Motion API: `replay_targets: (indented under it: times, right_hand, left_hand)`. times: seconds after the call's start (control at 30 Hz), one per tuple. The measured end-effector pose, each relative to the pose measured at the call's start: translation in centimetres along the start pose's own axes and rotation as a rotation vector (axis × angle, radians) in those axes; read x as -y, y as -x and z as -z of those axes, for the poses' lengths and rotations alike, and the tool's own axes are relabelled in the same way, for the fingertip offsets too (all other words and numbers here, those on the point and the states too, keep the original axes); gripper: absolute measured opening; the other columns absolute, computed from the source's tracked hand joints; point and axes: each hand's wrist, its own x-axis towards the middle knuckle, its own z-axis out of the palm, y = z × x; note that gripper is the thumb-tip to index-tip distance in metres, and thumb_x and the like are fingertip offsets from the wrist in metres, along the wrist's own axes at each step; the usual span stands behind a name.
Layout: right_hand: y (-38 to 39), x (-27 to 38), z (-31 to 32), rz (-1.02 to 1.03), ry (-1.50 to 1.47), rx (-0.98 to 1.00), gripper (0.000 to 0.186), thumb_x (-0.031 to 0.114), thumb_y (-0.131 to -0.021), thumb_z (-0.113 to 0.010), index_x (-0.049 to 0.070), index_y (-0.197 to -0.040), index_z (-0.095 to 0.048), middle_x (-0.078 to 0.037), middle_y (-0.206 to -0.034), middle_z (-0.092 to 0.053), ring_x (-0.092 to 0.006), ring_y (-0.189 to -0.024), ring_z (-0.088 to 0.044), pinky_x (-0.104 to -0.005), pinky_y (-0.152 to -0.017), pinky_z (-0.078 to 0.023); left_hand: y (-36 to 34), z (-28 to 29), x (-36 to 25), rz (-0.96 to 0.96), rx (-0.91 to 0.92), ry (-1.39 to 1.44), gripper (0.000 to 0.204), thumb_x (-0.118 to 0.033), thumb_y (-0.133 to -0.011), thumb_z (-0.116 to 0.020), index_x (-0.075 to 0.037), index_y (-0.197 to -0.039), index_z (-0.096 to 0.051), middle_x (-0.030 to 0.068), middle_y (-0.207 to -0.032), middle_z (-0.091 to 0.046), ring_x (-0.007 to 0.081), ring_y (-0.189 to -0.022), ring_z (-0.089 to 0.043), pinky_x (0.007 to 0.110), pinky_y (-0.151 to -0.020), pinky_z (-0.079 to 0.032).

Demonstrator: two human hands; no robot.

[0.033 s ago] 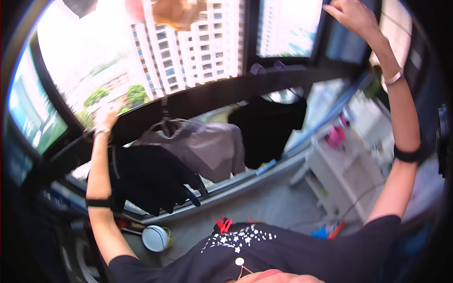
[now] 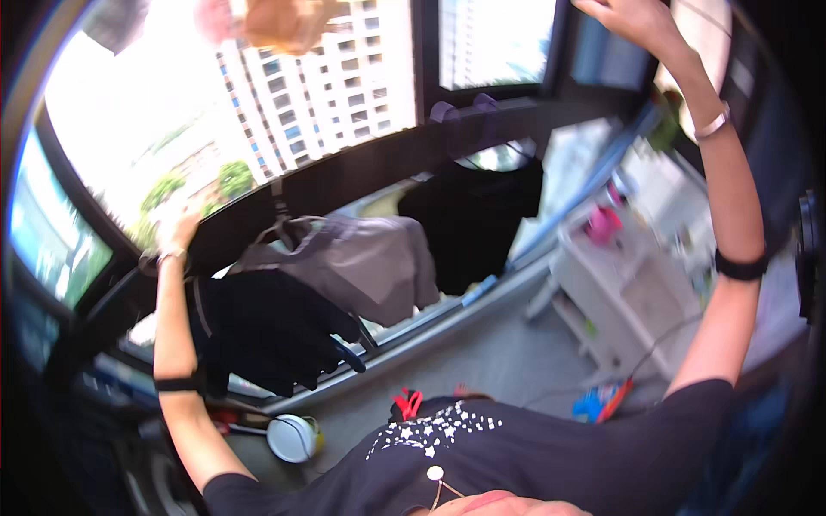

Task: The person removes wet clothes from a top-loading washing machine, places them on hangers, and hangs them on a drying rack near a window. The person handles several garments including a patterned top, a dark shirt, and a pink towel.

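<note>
Both my arms are raised on either side of a row of hanging clothes. My left hand is up against the bright window, near the dark rail; glare and blur wash out its fingers. Below it hangs a black garment. A grey garment on a hanger comes beside that, then another black garment further right. My right hand reaches up by the window frame at the top right. The upper edge cuts off part of its fingers, and anything it may hold is out of sight.
Blurred grey, pink and brown items hang at the top left. A white cabinet stands to the right, with a pink object on top. On the floor are a white bucket and a blue and orange object.
The window and clothes have shifted slightly left and up in view. My left hand sits a little lower and further left; my right hand is slightly higher, more cut off by the edge.
</note>
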Motion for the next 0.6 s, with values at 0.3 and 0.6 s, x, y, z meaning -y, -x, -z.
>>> replay_targets:
  times: [0.3, 0.6]
  right_hand:
    - [18.9, -9.7, -1.1, -0.666, -0.004, 0.807, 0.038, 0.042, -0.084, -0.061, 0.006, -0.081, -0.074, -0.007, -0.059, -0.066, -0.0198, -0.052, -0.064, -0.0367, -0.05, -0.051]
    - [34.9, -23.3, -23.7, -1.0, -0.371, 1.117, 0.038, 0.035, -0.093, -0.056, 0.002, -0.111, -0.063, -0.015, -0.071, -0.066, -0.0216, -0.05, -0.059, -0.0371, -0.044, -0.05]
  left_hand:
    - [5.3, 14.9, -7.6, 0.116, -0.445, 1.449, 0.031, -0.009, -0.096, -0.052, -0.001, -0.125, -0.059, 0.0137, -0.125, -0.059, 0.0198, -0.112, -0.059, 0.03, -0.097, -0.047]
    - [17.7, 28.9, -30.0, -1.292, -0.652, 1.235, 0.028, -0.007, -0.092, -0.057, -0.001, -0.119, -0.06, 0.0133, -0.117, -0.059, 0.02, -0.114, -0.056, 0.032, -0.091, -0.051]
